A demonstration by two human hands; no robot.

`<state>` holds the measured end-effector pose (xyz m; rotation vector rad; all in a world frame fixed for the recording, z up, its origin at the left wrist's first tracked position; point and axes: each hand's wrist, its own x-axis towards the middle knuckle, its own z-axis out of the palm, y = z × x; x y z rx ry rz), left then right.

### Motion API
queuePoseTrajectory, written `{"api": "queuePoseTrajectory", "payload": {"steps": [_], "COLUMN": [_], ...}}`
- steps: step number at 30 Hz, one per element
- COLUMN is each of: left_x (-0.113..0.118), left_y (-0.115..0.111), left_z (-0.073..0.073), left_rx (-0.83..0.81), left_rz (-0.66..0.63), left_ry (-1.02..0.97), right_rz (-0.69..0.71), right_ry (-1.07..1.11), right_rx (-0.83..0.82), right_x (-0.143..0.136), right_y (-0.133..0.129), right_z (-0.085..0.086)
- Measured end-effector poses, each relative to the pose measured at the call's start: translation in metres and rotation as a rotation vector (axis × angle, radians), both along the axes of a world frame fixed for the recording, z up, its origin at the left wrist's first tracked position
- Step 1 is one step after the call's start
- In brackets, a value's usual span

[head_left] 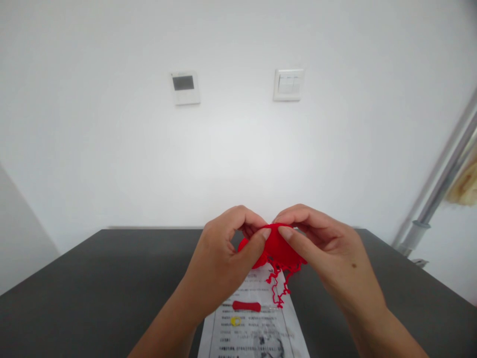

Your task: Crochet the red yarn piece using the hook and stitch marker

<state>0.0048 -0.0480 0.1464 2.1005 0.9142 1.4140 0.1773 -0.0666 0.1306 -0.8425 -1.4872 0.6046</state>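
Observation:
A piece of red knitted or crocheted fabric [279, 247] is pinched at its top edge between both hands, above a printed sheet. My left hand [227, 248] grips it with thumb and fingertips on the left; my right hand [324, 243] does the same on the right. Crinkled red yarn [278, 293] dangles from the fabric over the paper. Behind my left thumb shows more red material [259, 260], partly hidden. On the printed sheet [223, 343] lie a small red strip [246, 306] with wider ends and a small yellow item [236, 321].
The dark table [149, 268] reaches back to a white wall. On the wall are a thermostat-like panel [185, 88] and a switch plate [288, 85]. A grey pole [443, 184] leans at the right, beside a blurred tan object [464, 186].

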Motion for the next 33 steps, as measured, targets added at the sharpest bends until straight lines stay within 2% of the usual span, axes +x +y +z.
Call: {"api": "queuePoseTrajectory", "payload": {"steps": [13, 23, 33], "left_x": [-0.0002, 0.0014, -0.0003], "left_y": [-0.0009, -0.0031, -0.0014], "left_z": [0.0002, 0.0023, 0.0005], "left_rx": [-0.085, -0.016, -0.039], "left_rz": [-0.034, 0.017, -0.018], "left_ry": [-0.004, 0.043, 0.037], "right_rz": [0.005, -0.008, -0.022], "right_ry": [0.002, -0.024, -0.031], "right_rx": [0.025, -0.001, 0.018], "right_x": [0.0002, -0.001, -0.0009], "right_y": [0.001, -0.0005, -0.0006], "right_z": [-0.0018, 0.0031, 0.0021]}}
